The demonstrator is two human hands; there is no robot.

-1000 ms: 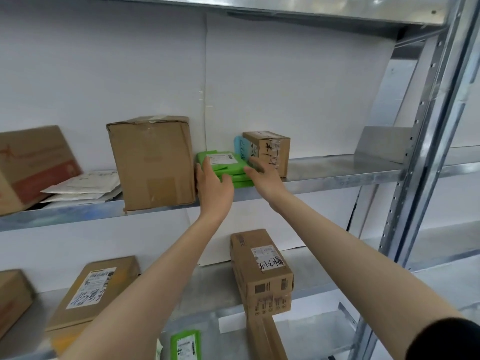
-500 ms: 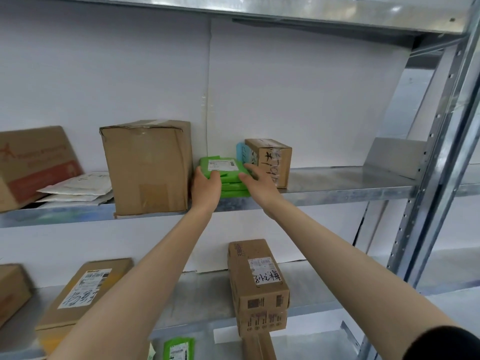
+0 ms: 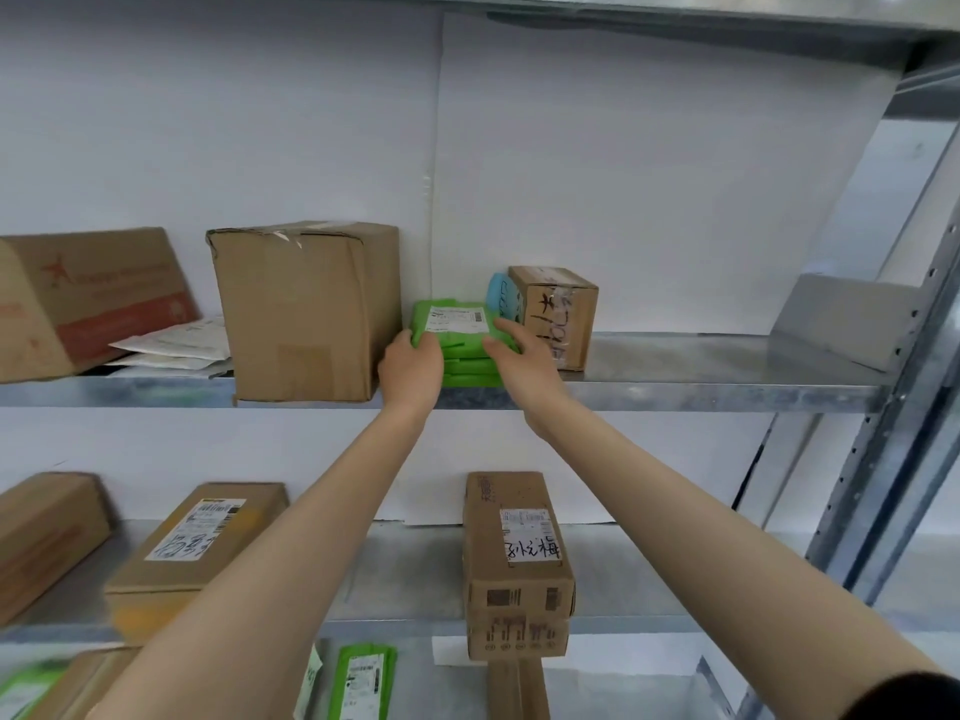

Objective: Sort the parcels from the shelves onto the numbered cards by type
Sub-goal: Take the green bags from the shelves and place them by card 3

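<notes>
The left hand (image 3: 413, 367) curled its fingers round the green poly mailer (image 3: 457, 337) at 9 o'clock (soft, glossy plastic, white label). The right hand (image 3: 522, 363) pinched its 3 o'clock edge, atop a stack (image 3: 470, 375) on the steel shelf (image 3: 675, 376).

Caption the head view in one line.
Left hand and right hand grasp the stack of green parcels on the metal shelf, between a large cardboard box and a small box.
</notes>
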